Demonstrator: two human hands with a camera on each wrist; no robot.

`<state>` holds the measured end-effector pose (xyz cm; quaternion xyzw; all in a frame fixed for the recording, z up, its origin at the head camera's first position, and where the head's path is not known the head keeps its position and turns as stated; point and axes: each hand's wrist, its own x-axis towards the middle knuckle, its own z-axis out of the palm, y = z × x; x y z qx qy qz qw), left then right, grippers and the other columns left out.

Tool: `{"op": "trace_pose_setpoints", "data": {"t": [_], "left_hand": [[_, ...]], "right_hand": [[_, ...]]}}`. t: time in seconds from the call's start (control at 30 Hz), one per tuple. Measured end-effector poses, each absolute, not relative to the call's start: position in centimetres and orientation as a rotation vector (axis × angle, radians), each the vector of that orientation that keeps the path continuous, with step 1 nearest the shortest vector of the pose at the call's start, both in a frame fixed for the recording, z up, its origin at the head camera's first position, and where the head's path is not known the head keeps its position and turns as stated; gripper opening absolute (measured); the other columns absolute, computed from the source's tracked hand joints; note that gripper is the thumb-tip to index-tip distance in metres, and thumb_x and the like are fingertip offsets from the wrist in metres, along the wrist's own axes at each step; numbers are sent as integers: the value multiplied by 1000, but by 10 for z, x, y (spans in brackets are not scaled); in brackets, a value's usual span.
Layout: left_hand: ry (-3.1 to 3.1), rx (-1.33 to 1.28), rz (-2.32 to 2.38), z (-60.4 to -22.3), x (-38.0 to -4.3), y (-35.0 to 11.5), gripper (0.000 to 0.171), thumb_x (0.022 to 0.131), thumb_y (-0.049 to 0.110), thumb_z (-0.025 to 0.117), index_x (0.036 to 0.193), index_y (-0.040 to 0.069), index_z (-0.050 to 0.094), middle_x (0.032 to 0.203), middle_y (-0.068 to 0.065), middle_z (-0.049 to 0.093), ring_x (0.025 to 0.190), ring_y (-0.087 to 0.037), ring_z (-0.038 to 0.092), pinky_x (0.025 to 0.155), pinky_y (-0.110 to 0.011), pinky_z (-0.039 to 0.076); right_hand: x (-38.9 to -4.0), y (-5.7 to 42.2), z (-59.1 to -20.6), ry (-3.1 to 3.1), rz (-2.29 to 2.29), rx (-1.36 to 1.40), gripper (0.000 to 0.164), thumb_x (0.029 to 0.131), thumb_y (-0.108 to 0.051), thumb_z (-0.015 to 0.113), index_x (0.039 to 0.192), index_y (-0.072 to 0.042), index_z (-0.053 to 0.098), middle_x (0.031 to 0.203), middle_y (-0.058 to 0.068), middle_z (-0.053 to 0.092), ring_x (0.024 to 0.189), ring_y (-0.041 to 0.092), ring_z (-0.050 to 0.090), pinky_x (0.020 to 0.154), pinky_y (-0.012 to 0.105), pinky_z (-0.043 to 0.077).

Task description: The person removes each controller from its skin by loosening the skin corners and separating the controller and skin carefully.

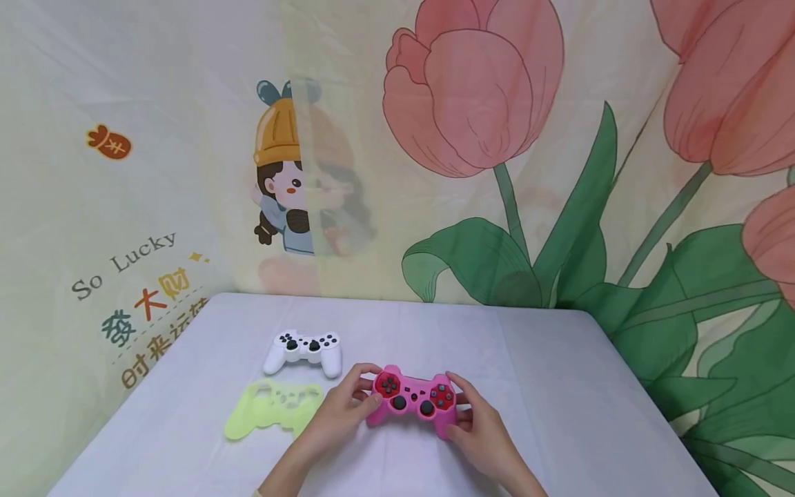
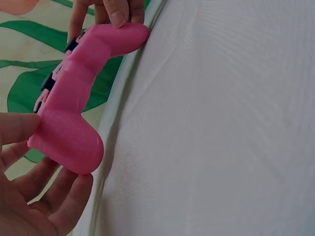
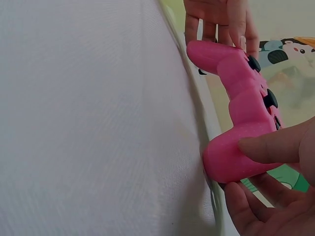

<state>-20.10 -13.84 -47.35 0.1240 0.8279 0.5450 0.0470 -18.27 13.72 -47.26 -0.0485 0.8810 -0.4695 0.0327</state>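
Note:
A game controller point(image 1: 413, 392) in a pink cover is held up between both hands, its sticks and buttons facing away from the person's wrists. Around its left grip curl the thumb and fingers of the left hand point(image 1: 340, 408). The right hand point(image 1: 486, 435) pinches the other grip, thumb on the front and fingers behind. Both wrist views show the pink grips point(image 2: 74, 142) from the side, with a thumb point(image 3: 275, 147) pressed on the right one. Left of the left hand lies a pale green controller cover point(image 1: 270, 408), partly overlapped by that hand.
Behind the green cover, a white game controller point(image 1: 304, 351) lies on the white cloth-covered table point(image 1: 559, 373). A hanging cloth printed with tulips point(image 1: 478, 96) and a cartoon figure point(image 1: 284, 186) rises along the table's back edge.

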Motion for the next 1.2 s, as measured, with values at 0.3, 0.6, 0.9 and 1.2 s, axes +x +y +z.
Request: {"op": "trace_pose_setpoints", "data": {"t": [0.3,0.6,0.9,1.2], "left_hand": [[2554,424,1686,-478,-197,-144,43,102,17,70,142,24,56,120,-4,75,110,-22,68,97,-36,56],[2514,416,1722,-476,-197,-142,42,102,19,72,141,24,57,121,-2,75,111,-20,67,94,-34,54],[2460,409,1818,-481,-196,-142,42,102,21,73,140,23,55,120,-6,72,108,-21,69,89,-27,57],[2464,570,1774,-482,-199,-141,52,103,20,71,151,27,54,125,-4,70,111,-19,68,90,-30,60]], "right_hand": [[-182,132,-474,2707,-1473,-168,79,91,-12,83,159,-25,47,125,9,65,98,18,67,87,33,62],[-179,128,-475,2718,-1570,-46,64,96,-22,80,154,-29,53,122,6,68,103,19,67,90,43,62],[-181,128,-478,2752,-1597,-109,63,94,-17,82,149,-34,56,128,1,70,112,19,66,94,38,60],[-181,132,-477,2759,-1648,-145,61,94,-13,82,146,-35,58,131,-2,70,116,18,67,97,34,58]]}}
